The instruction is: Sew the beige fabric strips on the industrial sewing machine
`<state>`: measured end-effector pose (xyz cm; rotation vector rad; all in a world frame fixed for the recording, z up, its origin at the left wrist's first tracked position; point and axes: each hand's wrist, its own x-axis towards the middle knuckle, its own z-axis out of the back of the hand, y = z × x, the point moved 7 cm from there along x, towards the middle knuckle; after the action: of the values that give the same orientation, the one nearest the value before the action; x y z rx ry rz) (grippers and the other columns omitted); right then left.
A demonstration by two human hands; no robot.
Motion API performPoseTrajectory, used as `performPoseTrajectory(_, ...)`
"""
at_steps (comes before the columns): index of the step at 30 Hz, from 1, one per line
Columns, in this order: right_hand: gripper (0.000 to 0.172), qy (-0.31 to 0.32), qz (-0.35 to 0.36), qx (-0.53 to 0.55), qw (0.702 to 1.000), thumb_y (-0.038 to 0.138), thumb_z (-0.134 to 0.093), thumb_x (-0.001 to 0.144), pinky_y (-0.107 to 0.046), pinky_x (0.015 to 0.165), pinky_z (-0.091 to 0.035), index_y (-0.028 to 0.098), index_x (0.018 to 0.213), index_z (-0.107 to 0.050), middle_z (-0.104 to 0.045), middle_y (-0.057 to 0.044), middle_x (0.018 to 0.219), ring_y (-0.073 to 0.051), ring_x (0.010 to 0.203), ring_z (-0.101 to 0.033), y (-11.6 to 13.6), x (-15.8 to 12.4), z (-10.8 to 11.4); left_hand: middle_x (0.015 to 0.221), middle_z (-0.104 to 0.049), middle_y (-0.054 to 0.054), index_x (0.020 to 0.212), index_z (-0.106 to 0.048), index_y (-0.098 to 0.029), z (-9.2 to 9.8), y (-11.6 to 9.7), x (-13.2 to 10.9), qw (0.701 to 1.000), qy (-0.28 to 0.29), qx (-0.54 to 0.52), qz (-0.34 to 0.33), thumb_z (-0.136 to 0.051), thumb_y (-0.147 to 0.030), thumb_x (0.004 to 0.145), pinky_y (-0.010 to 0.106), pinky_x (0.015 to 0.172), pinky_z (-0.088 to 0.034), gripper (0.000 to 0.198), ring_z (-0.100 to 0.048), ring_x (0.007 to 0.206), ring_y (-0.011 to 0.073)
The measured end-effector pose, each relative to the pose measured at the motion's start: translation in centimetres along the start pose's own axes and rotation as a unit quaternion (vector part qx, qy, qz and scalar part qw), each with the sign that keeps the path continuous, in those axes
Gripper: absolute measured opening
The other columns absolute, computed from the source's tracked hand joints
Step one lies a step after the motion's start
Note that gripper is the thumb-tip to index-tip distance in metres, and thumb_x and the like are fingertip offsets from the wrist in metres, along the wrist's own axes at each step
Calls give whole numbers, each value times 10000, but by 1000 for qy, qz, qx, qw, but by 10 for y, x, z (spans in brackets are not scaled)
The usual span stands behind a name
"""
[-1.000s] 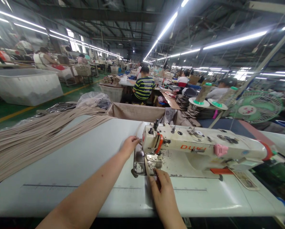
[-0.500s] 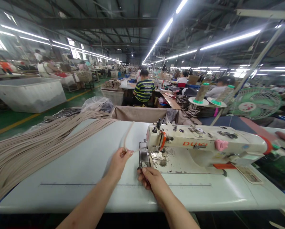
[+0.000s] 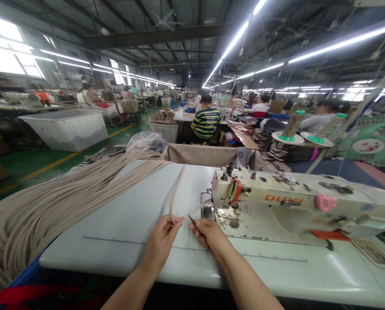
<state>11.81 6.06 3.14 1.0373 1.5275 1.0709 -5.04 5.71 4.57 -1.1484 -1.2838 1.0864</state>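
Observation:
A narrow beige strip (image 3: 172, 199) is pinched between the thumb and fingers of my left hand (image 3: 162, 236), and it runs up and away over the white table. My right hand (image 3: 211, 239) is closed around thread snips (image 3: 191, 220), of which only a dark pointed tip shows. That tip points at the left fingertips, a small gap apart. Just beyond my right hand is the sewing machine (image 3: 263, 193), with its needle area and metal plate (image 3: 207, 211). A pale strip piece (image 3: 197, 210) lies by the plate.
A thick bundle of beige strips (image 3: 66, 193) drapes over the left of the table (image 3: 130, 224). A fabric-lined bin (image 3: 200, 155) stands behind it. Thread cones (image 3: 294, 125) and a green fan (image 3: 368, 145) are at the right. A person in a striped shirt (image 3: 207, 122) sits ahead.
The view has swung left, so the scene sits further right. My right hand has come up from the table edge beside the machine plate, its snips' tip now showing near my left fingers.

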Motion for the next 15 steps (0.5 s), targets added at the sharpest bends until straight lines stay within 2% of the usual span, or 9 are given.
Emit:
performPoseTrajectory(3,510,-6,24,-52,998,682,-557,852,-237,487,-180,179,851,-642,-427,73,605,-77,475,-262,6,-2,0,1097,-789,88,939,-616,-230,5,0,-5,1000,3,2,16,-731,-556,851,390,1041,-546,356,-722,1141,258)
performPoseTrajectory(5,392,-26,47,-89,995,596,-630,830,-247,525,-255,209,787,-586,-436,63,623,-106,533,-348,11,-8,6,1039,-787,77,927,-621,-226,12,1,-6,999,-1,22,24,-722,-574,851,378,998,-561,370,-732,1088,252)
performPoseTrajectory(7,294,-70,87,-167,980,438,-711,801,-270,609,-334,225,723,-525,-471,40,664,-143,635,-432,18,-19,17,990,-775,70,924,-633,-216,23,2,-6,998,-2,58,21,-690,-597,866,360,946,-570,389,-731,1033,240)
performPoseTrajectory(8,239,-103,115,-241,958,345,-711,806,-289,666,-368,224,717,-524,-504,20,703,-165,695,-471,22,-27,24,982,-768,71,922,-638,-210,30,3,-6,997,-2,75,19,-670,-613,873,353,926,-572,407,-729,1018,237)
performPoseTrajectory(9,145,-140,144,-330,922,251,-686,815,-311,730,-398,219,748,-561,-556,-8,771,-190,766,-513,26,-36,30,969,-762,73,921,-640,-205,38,3,-5,996,-2,87,22,-656,-633,872,349,903,-577,431,-729,994,235)
performPoseTrajectory(10,57,-175,166,-426,872,167,-651,815,-337,793,-422,213,834,-624,-612,-43,880,-219,849,-554,29,-45,36,935,-756,72,925,-643,-201,46,5,-4,995,0,98,27,-645,-658,864,346,864,-586,461,-732,944,232)
performPoseTrajectory(12,393,-219,172,-582,764,58,-603,792,-375,874,-462,217,1142,-685,-655,-96,1110,-271,994,-608,26,-59,44,832,-732,54,958,-656,-193,65,8,-2,991,8,130,40,-629,-705,838,332,732,-596,527,-718,782,218)
performPoseTrajectory(13,552,-224,156,-624,732,31,-598,781,-379,878,-482,225,1295,-649,-660,-107,1169,-283,1025,-627,21,-64,49,799,-719,45,991,-669,-188,77,8,0,986,11,159,40,-621,-719,829,321,663,-584,558,-695,710,209)
performPoseTrajectory(15,689,-208,118,-670,703,33,-588,813,-367,838,-524,227,1472,-545,-698,-101,1147,-281,1002,-673,8,-69,57,898,-737,64,1069,-702,-187,106,8,3,971,4,237,19,-598,-720,833,309,636,-574,592,-694,741,213)
